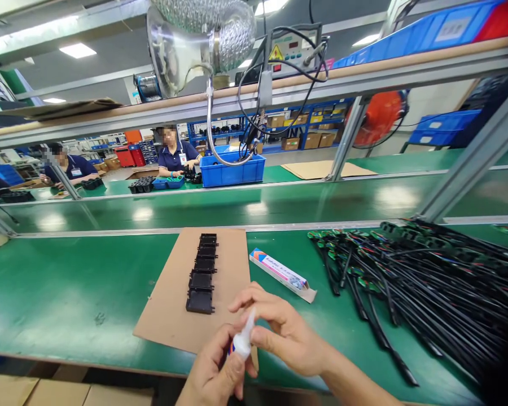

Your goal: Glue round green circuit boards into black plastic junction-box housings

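My left hand (220,363) is closed around a glue tube (242,344) with a white cap and a tapered, translucent nozzle pointing up. Most of the tube's body is hidden in the palm; a bit of blue and orange print shows. My right hand (283,330) has its thumb and index finger at the nozzle (249,323), one on either side, the other fingers loosely curled. Just beyond my hands, a row of several black plastic housings (201,281) lies on a cardboard sheet (165,316). An opened long, narrow box (277,270) with blue and orange print rests right of the sheet.
A large pile of black cables (389,282) with green circuit boards covers the bench's right side. A metal frame with a shelf (292,84) crosses overhead, carrying a duct and a control unit. Across the bench are a blue bin (232,171) and two seated people.
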### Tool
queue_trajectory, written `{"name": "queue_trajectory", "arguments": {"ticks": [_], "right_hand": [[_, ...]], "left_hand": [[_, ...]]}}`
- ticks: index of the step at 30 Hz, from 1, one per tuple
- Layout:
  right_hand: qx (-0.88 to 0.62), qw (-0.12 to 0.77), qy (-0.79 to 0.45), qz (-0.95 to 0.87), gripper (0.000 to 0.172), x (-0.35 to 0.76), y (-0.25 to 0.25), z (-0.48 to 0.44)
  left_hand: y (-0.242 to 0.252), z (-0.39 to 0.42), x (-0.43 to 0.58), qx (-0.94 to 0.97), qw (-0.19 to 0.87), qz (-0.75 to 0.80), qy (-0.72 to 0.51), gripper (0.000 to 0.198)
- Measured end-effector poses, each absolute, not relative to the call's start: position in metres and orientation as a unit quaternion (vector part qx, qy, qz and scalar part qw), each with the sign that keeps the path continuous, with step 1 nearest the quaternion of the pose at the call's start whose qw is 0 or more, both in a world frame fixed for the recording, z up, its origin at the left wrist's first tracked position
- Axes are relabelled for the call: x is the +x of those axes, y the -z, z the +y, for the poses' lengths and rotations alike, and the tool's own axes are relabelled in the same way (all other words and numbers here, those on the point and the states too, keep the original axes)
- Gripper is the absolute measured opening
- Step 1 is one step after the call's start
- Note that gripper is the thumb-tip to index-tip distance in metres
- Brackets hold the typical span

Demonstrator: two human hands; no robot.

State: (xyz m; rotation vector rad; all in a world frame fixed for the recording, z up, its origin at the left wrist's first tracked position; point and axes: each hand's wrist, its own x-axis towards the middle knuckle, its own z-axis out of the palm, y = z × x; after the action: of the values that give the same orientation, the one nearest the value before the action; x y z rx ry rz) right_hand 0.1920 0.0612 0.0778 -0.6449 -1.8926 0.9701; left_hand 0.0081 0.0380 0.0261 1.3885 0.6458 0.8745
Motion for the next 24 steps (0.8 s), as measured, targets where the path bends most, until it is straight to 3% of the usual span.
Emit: {"name": "queue_trajectory", "arguments": {"ticks": [5,11,16,20,24], "right_hand": [[-0.296,0.502,-0.376,-0.72,0.02,0.182,-0.063,0.063],[-0.268,0.484,-0.461,-0.693,0.025,0.182,-0.054,0.067],[-0.275,0.512,-0.472,-0.662,0.037,0.178,-0.051,0.068],[-0.291,0.524,-0.444,-0.666,0.029,0.175,-0.052,0.066],[-0.306,0.536,-0.478,-0.626,0.041,0.174,-0.051,0.063]], "left_hand": [[-0.024,0.035,0.012,0.633,0.504,0.363,-0.463,0.042],[-0.027,0.041,0.011,0.584,0.632,0.293,-0.417,0.058],[-0.019,0.044,0.01,0.574,0.651,0.261,-0.423,0.051],[-0.012,0.049,0.007,0.564,0.684,0.238,-0.397,0.053],[-0.011,0.053,0.006,0.543,0.73,0.2,-0.363,0.049]]}}
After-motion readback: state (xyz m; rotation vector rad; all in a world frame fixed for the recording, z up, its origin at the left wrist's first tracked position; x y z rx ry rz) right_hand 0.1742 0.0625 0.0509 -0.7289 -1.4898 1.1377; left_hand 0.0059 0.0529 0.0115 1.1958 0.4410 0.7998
